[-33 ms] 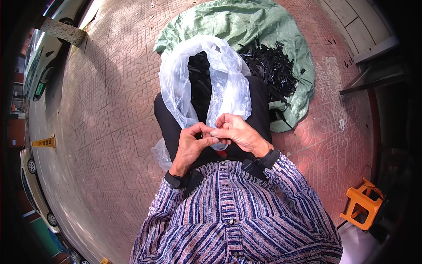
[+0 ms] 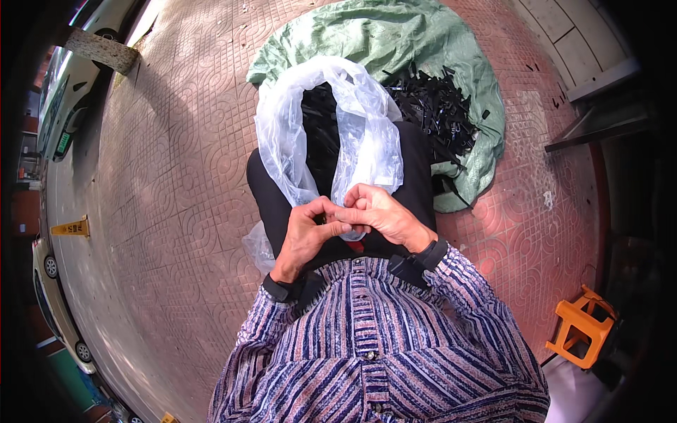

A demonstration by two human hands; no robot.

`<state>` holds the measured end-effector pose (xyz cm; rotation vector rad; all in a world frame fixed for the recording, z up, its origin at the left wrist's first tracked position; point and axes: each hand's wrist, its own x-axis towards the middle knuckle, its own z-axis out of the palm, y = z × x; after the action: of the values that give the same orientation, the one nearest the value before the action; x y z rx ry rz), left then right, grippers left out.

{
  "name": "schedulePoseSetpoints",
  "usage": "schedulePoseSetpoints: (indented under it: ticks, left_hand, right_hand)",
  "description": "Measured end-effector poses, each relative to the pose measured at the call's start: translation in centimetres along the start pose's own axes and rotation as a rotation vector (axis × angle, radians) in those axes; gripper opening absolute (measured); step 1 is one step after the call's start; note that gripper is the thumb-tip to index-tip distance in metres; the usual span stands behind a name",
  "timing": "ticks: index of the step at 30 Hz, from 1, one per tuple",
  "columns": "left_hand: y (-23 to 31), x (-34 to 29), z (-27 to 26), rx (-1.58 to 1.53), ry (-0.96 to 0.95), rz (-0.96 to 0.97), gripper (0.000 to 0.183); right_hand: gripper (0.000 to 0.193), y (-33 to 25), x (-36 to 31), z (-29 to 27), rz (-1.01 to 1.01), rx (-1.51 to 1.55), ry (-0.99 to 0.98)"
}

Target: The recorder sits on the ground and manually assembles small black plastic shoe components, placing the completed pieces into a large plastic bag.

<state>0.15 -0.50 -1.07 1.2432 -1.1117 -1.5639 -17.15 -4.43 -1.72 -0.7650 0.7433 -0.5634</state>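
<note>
Over my lap, my left hand [image 2: 305,236] and my right hand [image 2: 389,217] meet, thumbs and fingers pinched together and touching. Whatever lies between the fingertips is too small and hidden to make out. Just beyond them a clear plastic bag [image 2: 281,141] rests between my knees, its rim rolled down into a thick ring. Inside the bag show many dark strip-like pieces [image 2: 319,127]. Past my right knee, a heap of small black strips [image 2: 434,106] lies on a spread green woven sheet [image 2: 317,39].
Patterned red paving [image 2: 190,183] surrounds me. An orange plastic stool [image 2: 582,328] stands at the lower right. On the left are a stone post [image 2: 102,49], a yellow sign [image 2: 70,228] and parked cars [image 2: 70,99]. A dark metal ledge [image 2: 599,130] juts in at the right.
</note>
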Motion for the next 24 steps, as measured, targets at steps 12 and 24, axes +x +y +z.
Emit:
schedulePoseSetpoints:
  ticks: [12, 24]
  left_hand:
    - [0.8, 0.2, 0.2, -0.382, 0.125, -0.228, 0.022]
    - [-0.2, 0.3, 1.7, 0.244, 0.194, 0.149, 0.019]
  right_hand:
    - [0.03, 0.9, 0.1, -0.1, -0.091, 0.002, 0.007]
    - [0.023, 0.7, -0.2, -0.3, -0.207, -0.638, 0.228]
